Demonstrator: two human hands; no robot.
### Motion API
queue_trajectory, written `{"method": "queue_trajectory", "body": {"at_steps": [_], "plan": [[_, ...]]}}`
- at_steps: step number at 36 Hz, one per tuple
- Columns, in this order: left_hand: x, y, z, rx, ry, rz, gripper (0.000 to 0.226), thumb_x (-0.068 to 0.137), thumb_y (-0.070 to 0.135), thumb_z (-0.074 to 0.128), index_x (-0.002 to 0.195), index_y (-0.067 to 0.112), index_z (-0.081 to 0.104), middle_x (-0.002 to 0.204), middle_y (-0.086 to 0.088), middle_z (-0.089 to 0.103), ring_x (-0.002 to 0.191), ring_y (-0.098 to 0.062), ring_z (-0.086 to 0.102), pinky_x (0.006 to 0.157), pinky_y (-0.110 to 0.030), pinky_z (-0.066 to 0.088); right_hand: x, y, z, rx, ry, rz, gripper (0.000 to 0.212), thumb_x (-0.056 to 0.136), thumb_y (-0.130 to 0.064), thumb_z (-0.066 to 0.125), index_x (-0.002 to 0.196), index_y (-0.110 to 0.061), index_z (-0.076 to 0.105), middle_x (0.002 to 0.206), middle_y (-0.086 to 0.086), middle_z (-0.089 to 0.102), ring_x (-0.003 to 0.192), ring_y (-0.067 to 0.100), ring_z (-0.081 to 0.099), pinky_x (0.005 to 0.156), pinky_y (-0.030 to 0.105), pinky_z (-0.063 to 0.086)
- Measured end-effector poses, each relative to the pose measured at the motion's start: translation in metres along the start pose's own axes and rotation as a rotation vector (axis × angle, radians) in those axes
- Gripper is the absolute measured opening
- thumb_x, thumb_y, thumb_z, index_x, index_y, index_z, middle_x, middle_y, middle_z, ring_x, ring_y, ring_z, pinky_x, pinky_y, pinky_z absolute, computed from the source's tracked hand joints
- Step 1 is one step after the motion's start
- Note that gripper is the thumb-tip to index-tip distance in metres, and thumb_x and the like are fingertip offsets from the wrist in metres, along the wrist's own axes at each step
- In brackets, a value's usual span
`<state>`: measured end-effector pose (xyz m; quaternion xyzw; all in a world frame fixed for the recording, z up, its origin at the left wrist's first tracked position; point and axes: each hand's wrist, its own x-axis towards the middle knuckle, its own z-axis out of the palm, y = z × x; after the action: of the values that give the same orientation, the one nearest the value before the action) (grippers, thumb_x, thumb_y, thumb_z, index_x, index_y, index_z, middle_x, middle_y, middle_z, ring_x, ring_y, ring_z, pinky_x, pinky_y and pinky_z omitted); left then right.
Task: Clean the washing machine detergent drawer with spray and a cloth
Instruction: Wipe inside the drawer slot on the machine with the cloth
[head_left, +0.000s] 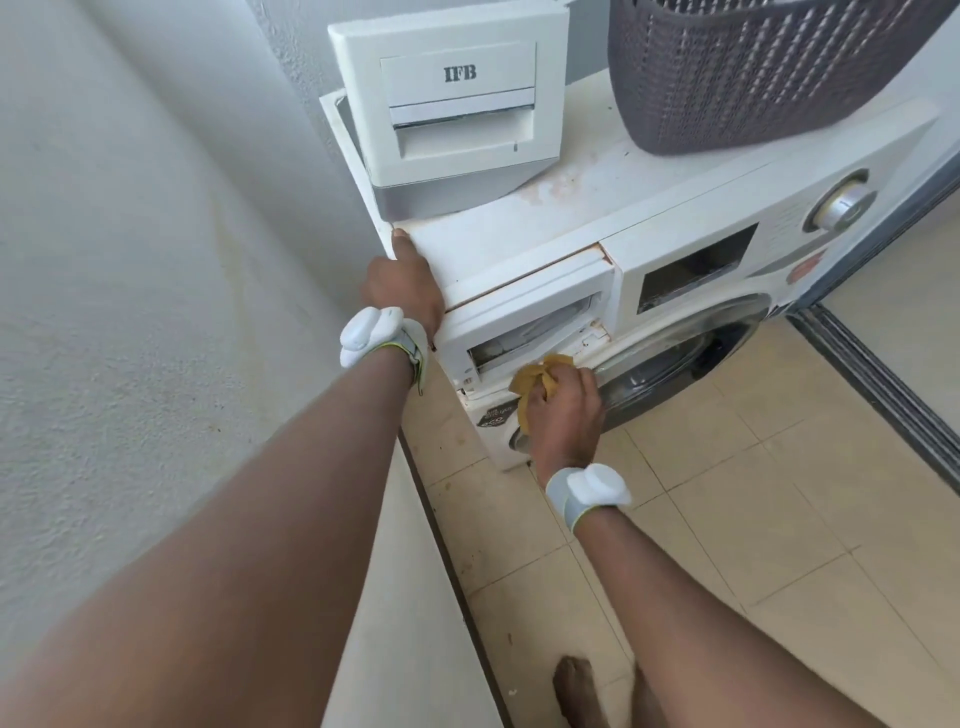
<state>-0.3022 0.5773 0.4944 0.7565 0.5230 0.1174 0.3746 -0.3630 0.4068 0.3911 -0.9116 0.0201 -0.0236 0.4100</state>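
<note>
My right hand (563, 410) grips the bunched yellow cloth (535, 376), pressing it at the 4 o'clock corner of the open drawer slot (524, 332) on the washing machine (675, 208). My left hand (402, 283) braces the machine's top-left corner, thumb up on the edge (fingers hidden, can't tell curl). The removed detergent drawer (452, 109) sits on top at 12 o'clock, with the grey basket (753, 67) at its 3 o'clock.

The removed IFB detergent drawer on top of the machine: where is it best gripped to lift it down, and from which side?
By judgement, grip the IFB drawer at the recessed handle slot under the logo, coming from the front. Its face panel tilts toward the camera, the wall hems in the left, and the grey basket stands to the right. A second hand under the grey base would steady it.
</note>
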Motion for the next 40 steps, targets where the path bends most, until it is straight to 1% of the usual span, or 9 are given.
{"method": "queue_trajectory", "body": {"at_steps": [8,14,20,22,25,27,31,35,40], "plan": [[-0.003,0.0,-0.003,0.002,-0.018,-0.005,0.067,0.11,0.059,0.027,0.129,0.005,0.063,0.136,-0.02,0.063,0.12,-0.04,0.059,0.083,-0.037,0.03,-0.026,-0.002,0.011,-0.04,-0.216,-0.26,0.023,0.088,-0.009,0.072,0.11,-0.013,0.077,0.109,0.008,0.069,0.089,0.032,0.068,0.077,0.035,0.055],[-0.001,0.001,-0.004,-0.023,-0.026,-0.019,0.066,0.11,0.058,0.027,0.131,0.006,0.061,0.137,-0.018,0.063,0.121,-0.038,0.059,0.088,-0.038,0.037,0.001,0.02,0.001,0.014,-0.016,-0.113,0.025,0.086,-0.01,0.074,0.111,-0.013,0.079,0.105,0.008,0.073,0.089,0.031,0.068,0.084,0.033,0.055],[0.001,0.001,-0.002,-0.016,-0.025,-0.025,0.065,0.11,0.058,0.028,0.132,0.007,0.061,0.136,-0.018,0.063,0.121,-0.039,0.059,0.084,-0.036,0.031,-0.02,0.0,0.019,0.142,0.098,0.011,0.018,0.084,-0.002,0.076,0.101,-0.008,0.08,0.091,0.008,0.073,0.079,0.026,0.067,0.07,0.029,0.053],[0.0,0.002,-0.003,-0.022,-0.023,-0.025,0.065,0.11,0.058,0.028,0.133,0.006,0.061,0.137,-0.018,0.063,0.122,-0.038,0.059,0.086,-0.037,0.034,-0.037,-0.012,0.026,0.105,-0.079,-0.071,0.015,0.084,-0.001,0.071,0.095,-0.01,0.079,0.089,0.01,0.072,0.078,0.028,0.066,0.066,0.025,0.045],[0.001,-0.003,-0.004,-0.01,-0.033,-0.018,0.066,0.11,0.058,0.026,0.134,0.006,0.06,0.139,-0.019,0.062,0.123,-0.039,0.058,0.088,-0.037,0.035,-0.074,-0.022,0.042,-0.068,-0.588,-0.382,0.02,0.087,-0.011,0.06,0.095,-0.021,0.076,0.093,0.004,0.068,0.083,0.034,0.066,0.066,0.033,0.049],[0.002,-0.007,-0.004,-0.003,-0.032,-0.019,0.067,0.11,0.059,0.026,0.133,0.006,0.06,0.139,-0.02,0.061,0.123,-0.039,0.058,0.091,-0.039,0.037,-0.093,-0.024,0.048,-0.103,-0.692,-0.462,0.017,0.09,-0.016,0.063,0.098,-0.021,0.077,0.094,0.002,0.064,0.084,0.034,0.064,0.068,0.038,0.051],[0.002,-0.003,-0.002,0.007,-0.033,-0.006,0.069,0.11,0.06,0.025,0.134,0.006,0.06,0.139,-0.021,0.061,0.123,-0.04,0.057,0.096,-0.041,0.039,-0.092,-0.033,0.03,0.128,-0.447,-0.35,0.021,0.089,-0.016,0.068,0.109,-0.021,0.076,0.099,-0.003,0.066,0.084,0.02,0.062,0.073,0.035,0.054],[0.003,-0.003,-0.001,0.028,-0.037,0.015,0.069,0.11,0.06,0.023,0.133,0.005,0.059,0.139,-0.021,0.061,0.121,-0.041,0.058,0.085,-0.039,0.033,-0.052,-0.04,-0.024,0.317,-0.144,-0.289,0.023,0.089,-0.008,0.074,0.111,-0.016,0.077,0.102,-0.005,0.067,0.086,0.01,0.062,0.075,0.019,0.052],[0.0,-0.006,-0.003,0.048,-0.041,0.026,0.07,0.109,0.061,0.021,0.131,0.006,0.059,0.137,-0.02,0.061,0.119,-0.042,0.058,0.084,-0.039,0.032,0.027,-0.051,-0.081,0.203,0.162,-0.42,0.024,0.087,-0.011,0.072,0.111,-0.013,0.077,0.111,-0.001,0.065,0.097,0.017,0.058,0.079,0.021,0.049]]}}
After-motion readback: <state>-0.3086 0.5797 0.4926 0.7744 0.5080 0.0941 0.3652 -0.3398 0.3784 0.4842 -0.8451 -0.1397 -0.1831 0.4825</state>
